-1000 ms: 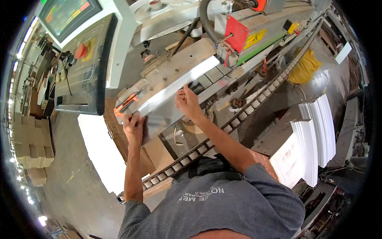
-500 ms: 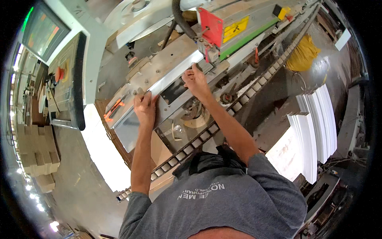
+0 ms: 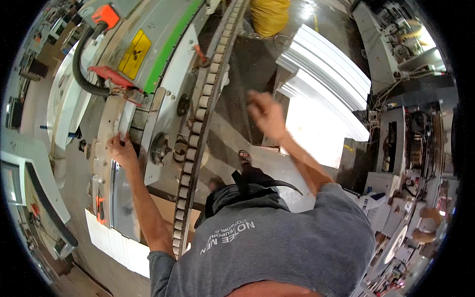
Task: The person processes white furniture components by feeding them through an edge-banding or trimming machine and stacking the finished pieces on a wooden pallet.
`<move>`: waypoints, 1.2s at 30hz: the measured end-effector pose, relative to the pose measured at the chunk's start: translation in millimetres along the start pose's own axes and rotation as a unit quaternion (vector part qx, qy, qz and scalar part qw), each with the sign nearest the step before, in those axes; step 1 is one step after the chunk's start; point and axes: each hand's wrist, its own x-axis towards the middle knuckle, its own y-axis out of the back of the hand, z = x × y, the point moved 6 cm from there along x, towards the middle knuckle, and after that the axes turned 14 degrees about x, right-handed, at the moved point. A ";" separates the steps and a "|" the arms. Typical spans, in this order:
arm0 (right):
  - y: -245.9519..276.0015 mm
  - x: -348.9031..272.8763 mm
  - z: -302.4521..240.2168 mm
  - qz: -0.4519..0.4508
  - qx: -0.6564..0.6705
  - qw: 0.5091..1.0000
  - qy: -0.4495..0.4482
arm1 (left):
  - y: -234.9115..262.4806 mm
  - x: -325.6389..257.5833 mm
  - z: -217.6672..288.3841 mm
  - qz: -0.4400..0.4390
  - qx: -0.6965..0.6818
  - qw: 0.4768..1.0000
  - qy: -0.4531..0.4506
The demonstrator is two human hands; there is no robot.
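Observation:
My left hand (image 3: pixel 122 150) is at the machine bed on the left, its fingers bent and closed on the edge of a long white strip (image 3: pixel 127 115). What the fingertips press against is partly hidden by the hand. My right hand (image 3: pixel 267 118) is in the air right of the roller track, near the stack of white panels (image 3: pixel 316 126). It is smeared by motion, and I cannot make out its fingers or anything in them.
A roller track (image 3: pixel 198 116) runs between me and the machine. An orange-handled tool (image 3: pixel 100 209) lies on the bed. A black hose (image 3: pixel 79 69) curves by the red guard (image 3: pixel 111 75). Beyond the panels sits a yellow sack (image 3: pixel 269 17). White boards (image 3: pixel 111 242) lie lower left.
My view has swung to the right. My right hand has left the machine bed and moved right, toward the stacked white panels. My left hand stays at the strip.

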 end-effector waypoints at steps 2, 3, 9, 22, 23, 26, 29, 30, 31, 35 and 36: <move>82.4 -0.5 44.9 0.066 -0.123 0.990 0.028 | 3.2 4.0 20.2 -0.007 -0.023 1.000 -0.001; 118.7 -1.3 53.1 0.092 -0.209 0.973 0.015 | 10.4 2.3 29.0 -0.011 -0.035 0.999 0.000; 235.1 -21.5 87.2 0.070 -0.439 0.895 -0.043 | 16.2 -42.5 1.1 -0.027 -0.107 0.994 0.012; 163.0 -15.7 -14.2 -0.035 -0.356 0.933 0.025 | 94.7 -76.0 60.7 -0.072 -0.315 0.943 0.074; 133.3 -19.2 -27.3 -0.083 -0.329 0.939 0.059 | 118.2 -61.9 95.6 -0.087 -0.153 0.981 -0.087; 28.6 -39.1 -53.4 -0.193 -0.128 0.972 0.048 | 154.5 -64.8 144.1 -0.102 -0.226 0.941 -0.230; -90.2 -65.9 -120.1 -0.337 -0.120 0.900 0.249 | 185.6 -65.9 141.9 -0.155 -0.198 0.926 -0.281; -121.9 -75.0 -135.2 -0.370 -0.086 0.883 0.278 | 190.7 -68.9 131.2 -0.191 -0.164 0.928 -0.276; -147.7 -78.8 -153.9 -0.405 -0.064 0.866 0.286 | 198.2 -73.4 110.6 -0.187 -0.154 0.932 -0.269; -233.9 -96.4 -195.8 -0.448 0.055 0.821 0.350 | 228.2 -95.0 20.2 -0.158 -0.067 0.967 -0.188; -255.2 -101.6 -204.6 -0.431 0.042 0.818 0.377 | 235.6 -100.4 -0.3 -0.143 -0.042 0.977 -0.155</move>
